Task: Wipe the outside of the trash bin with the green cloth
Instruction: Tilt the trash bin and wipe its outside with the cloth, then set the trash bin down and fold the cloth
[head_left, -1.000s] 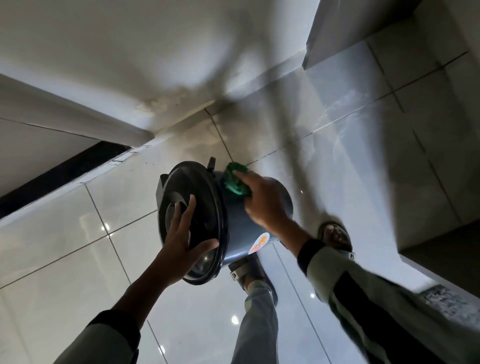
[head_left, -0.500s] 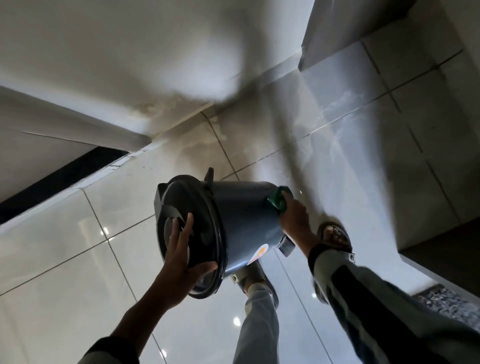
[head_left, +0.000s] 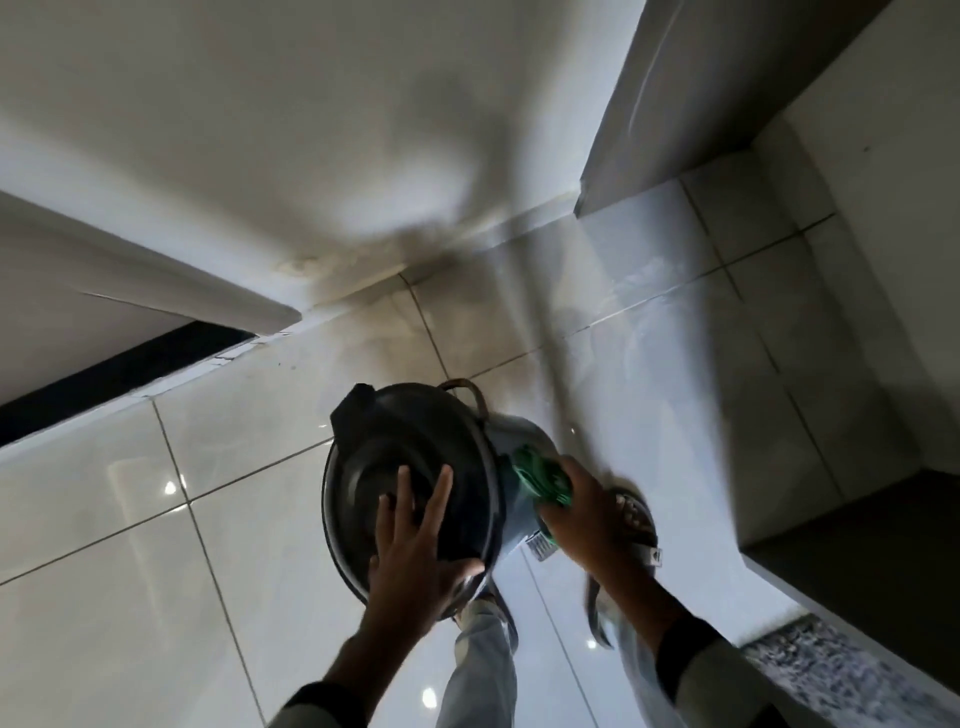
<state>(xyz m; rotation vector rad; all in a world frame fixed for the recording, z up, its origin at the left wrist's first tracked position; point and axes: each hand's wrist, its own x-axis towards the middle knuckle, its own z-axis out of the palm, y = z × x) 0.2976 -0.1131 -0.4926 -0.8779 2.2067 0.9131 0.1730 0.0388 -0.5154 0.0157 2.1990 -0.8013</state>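
A round grey trash bin (head_left: 519, 441) with a dark lid (head_left: 395, 447) is tipped up off the glossy tiled floor, lid towards me. My left hand (head_left: 415, 551) lies spread on the lid with its thumb hooked over the rim, holding the bin. My right hand (head_left: 587, 514) presses a crumpled green cloth (head_left: 543, 478) against the bin's grey side, just behind the lid rim. A wire handle (head_left: 467, 389) sticks up at the bin's far edge. The bin's base is hidden.
White walls meet the floor behind the bin; a dark gap (head_left: 119, 369) runs under the left wall. A grey cabinet edge (head_left: 675, 104) and a dark ledge (head_left: 852, 571) stand to the right. My sandalled foot (head_left: 636, 514) is beside the bin.
The bin has tilted further so its lid faces me more. My right hand with the cloth slid from the bin's far end back towards the lid rim.
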